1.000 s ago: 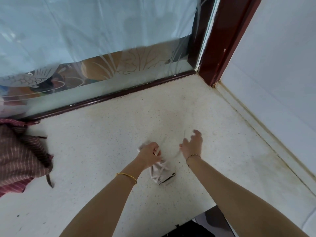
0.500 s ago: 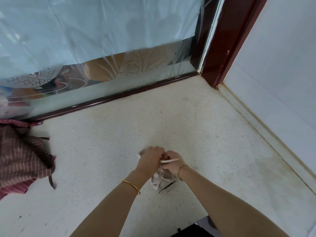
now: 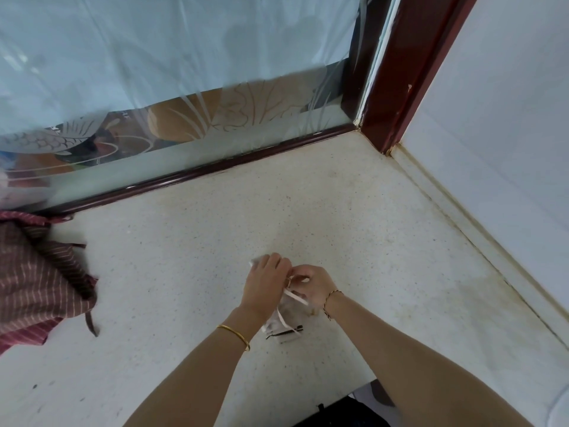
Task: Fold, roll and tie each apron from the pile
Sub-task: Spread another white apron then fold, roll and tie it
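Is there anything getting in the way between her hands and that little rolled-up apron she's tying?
Nothing visible does. The left hand grips the top of the pale rolled apron and the right hand pinches its pale tie strap beside it. The striped apron pile lies well off to the left on the speckled counter.

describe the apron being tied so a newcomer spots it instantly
On the speckled counter, near its front edge, both hands meet over a small pale rolled apron. A thin pale strap crosses it. The striped maroon aprons far left are loose and unrolled.
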`<move>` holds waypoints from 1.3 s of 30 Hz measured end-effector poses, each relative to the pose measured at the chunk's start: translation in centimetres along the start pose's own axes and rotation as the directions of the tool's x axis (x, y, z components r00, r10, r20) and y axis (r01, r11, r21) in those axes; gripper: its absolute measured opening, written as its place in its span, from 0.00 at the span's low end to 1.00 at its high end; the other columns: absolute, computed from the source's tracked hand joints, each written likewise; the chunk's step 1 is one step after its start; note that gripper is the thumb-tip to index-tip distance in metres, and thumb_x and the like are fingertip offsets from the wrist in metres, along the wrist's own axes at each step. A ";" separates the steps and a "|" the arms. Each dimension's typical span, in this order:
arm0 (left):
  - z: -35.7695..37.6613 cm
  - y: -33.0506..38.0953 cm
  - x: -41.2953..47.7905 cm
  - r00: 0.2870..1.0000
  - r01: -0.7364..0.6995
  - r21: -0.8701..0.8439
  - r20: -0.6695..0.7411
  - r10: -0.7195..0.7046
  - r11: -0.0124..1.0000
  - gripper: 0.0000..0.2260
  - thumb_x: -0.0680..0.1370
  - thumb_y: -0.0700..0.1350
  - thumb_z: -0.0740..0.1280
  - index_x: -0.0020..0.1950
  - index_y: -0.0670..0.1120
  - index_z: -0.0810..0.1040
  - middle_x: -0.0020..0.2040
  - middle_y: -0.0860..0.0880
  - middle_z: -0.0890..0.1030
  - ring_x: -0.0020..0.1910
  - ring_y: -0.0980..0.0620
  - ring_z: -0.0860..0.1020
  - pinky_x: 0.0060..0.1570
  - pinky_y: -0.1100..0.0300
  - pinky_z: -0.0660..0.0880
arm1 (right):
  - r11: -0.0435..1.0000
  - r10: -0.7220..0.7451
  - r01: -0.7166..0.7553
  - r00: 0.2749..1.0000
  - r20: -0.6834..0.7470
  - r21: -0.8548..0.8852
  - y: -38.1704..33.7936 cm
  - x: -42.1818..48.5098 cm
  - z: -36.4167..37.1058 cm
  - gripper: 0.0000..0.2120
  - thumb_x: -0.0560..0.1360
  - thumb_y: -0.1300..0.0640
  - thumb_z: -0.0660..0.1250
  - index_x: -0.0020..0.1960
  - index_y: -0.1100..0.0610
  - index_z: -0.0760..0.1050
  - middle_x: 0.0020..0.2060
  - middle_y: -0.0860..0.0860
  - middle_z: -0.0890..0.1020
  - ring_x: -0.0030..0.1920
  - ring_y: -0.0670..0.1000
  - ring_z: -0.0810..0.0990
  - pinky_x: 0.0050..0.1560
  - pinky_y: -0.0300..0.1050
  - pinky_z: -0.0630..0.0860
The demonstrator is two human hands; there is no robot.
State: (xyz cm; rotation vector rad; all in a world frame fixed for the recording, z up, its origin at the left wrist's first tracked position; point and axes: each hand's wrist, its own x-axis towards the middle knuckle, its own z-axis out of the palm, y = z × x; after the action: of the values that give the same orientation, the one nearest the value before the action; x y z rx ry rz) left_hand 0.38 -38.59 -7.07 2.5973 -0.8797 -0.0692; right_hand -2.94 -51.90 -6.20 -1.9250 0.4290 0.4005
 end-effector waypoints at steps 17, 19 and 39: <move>-0.6 -2.4 -0.1 0.917 0.312 -0.130 0.300 -0.262 0.941 0.04 0.77 0.42 0.63 0.43 0.45 0.73 0.45 0.47 0.77 0.44 0.48 0.75 0.46 0.54 0.74 | 0.777 -0.068 0.145 0.987 0.147 -0.612 0.0 0.5 -2.3 0.04 0.78 0.63 0.60 0.44 0.58 0.66 0.38 0.53 0.73 0.38 0.54 0.78 0.35 0.45 0.71; -0.7 -2.3 0.1 0.911 0.301 -0.082 0.320 -0.261 0.950 0.04 0.79 0.43 0.62 0.44 0.45 0.72 0.46 0.47 0.76 0.45 0.48 0.75 0.45 0.55 0.74 | 0.598 -0.066 0.119 0.993 0.100 -0.792 -0.3 0.4 -2.2 0.04 0.77 0.64 0.59 0.49 0.58 0.65 0.39 0.53 0.72 0.38 0.54 0.74 0.30 0.42 0.66; -1.2 -2.5 0.6 0.846 0.317 0.068 0.431 -0.314 0.946 0.07 0.80 0.44 0.58 0.43 0.45 0.67 0.44 0.45 0.74 0.42 0.49 0.72 0.43 0.57 0.69 | 0.820 0.080 -0.197 0.969 -0.232 -0.537 0.3 1.1 -1.8 0.04 0.79 0.60 0.57 0.47 0.59 0.63 0.33 0.50 0.68 0.32 0.49 0.69 0.32 0.43 0.71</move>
State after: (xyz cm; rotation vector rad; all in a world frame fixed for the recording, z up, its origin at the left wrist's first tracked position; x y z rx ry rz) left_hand 2.48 -36.67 -6.90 2.7404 -0.5670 -0.7747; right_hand -1.98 -53.81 -6.21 -2.5310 0.6406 0.4654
